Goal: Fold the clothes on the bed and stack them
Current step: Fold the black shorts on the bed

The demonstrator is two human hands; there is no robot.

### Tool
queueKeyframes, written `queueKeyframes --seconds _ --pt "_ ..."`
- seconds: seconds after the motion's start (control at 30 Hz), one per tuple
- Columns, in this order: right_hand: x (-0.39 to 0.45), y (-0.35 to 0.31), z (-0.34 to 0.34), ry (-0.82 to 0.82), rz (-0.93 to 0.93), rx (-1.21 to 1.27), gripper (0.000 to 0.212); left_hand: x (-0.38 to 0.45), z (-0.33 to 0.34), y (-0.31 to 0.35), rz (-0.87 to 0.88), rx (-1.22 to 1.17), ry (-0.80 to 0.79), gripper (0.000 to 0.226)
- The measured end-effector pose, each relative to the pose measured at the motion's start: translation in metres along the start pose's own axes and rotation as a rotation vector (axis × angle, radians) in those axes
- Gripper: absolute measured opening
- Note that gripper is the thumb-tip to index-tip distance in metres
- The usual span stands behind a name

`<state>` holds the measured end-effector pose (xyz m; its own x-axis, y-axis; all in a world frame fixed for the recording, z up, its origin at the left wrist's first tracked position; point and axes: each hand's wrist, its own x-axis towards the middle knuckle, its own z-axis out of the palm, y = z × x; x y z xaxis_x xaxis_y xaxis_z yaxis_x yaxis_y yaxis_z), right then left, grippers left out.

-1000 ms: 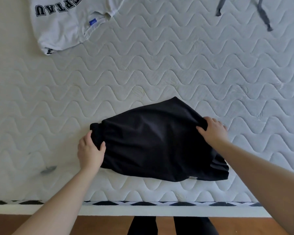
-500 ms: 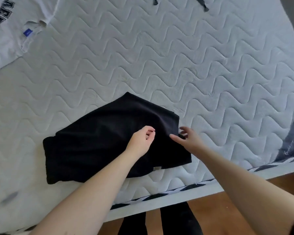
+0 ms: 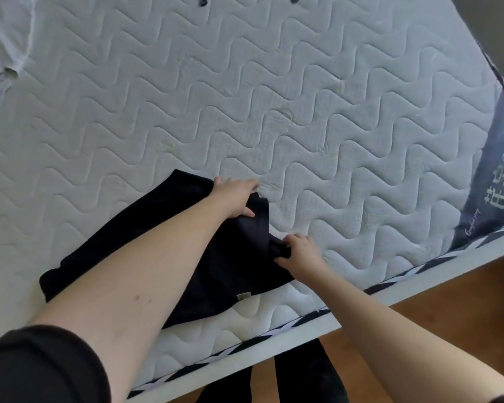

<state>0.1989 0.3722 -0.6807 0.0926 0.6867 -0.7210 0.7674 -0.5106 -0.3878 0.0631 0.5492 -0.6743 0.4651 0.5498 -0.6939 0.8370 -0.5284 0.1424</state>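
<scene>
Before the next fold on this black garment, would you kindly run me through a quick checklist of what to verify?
1. Left hand has the far right corner of the black garment, thumb over the cloth: ok.
2. Right hand pinches a bunched fold at the garment's right edge: ok.
3. Garment lies flat: not ok, it is bunched by the right hand.
4. Garment fully on the mattress: ok, though its near edge is close to the border.
5. Room to fold leftward: cannot tell, the left forearm hides much of the cloth.
6. White shirt is apart, far left: ok.
</scene>
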Motion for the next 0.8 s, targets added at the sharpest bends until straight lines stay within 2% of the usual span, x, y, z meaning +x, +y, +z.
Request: queueKeyframes --seconds 0.07,0.17,0.33,0.43,0.6,0.8 --pt "-0.004 0.001 -0.002 -0.001 0.018 0.102 0.023 0.004 -0.005 -0.001 0.009 -0.050 -0.025 0.053" --pt "-0.015 -0.003 -0.005 -0.004 0.007 0.238 0.019 0.001 -0.008 -0.009 0.080 -0.181 0.036 0.026" --pt "-0.030 -0.021 0.001 0.008 -0.124 0.335 0.021 -0.031 -0.011 -0.047 0.178 -0.528 0.215 0.026" --pt "-0.037 -0.044 0.015 0.000 -0.218 0.344 0.022 -0.066 -0.007 -0.075 0.212 -0.606 0.290 0.031" --pt "-0.041 -0.077 0.047 -0.122 -0.306 0.251 0.028 -0.109 0.023 -0.135 -0.005 -0.554 0.322 0.051" --pt "-0.033 -0.086 0.069 -0.116 -0.125 0.199 0.026 -0.125 0.047 -0.151 -0.243 -0.569 0.157 0.025"
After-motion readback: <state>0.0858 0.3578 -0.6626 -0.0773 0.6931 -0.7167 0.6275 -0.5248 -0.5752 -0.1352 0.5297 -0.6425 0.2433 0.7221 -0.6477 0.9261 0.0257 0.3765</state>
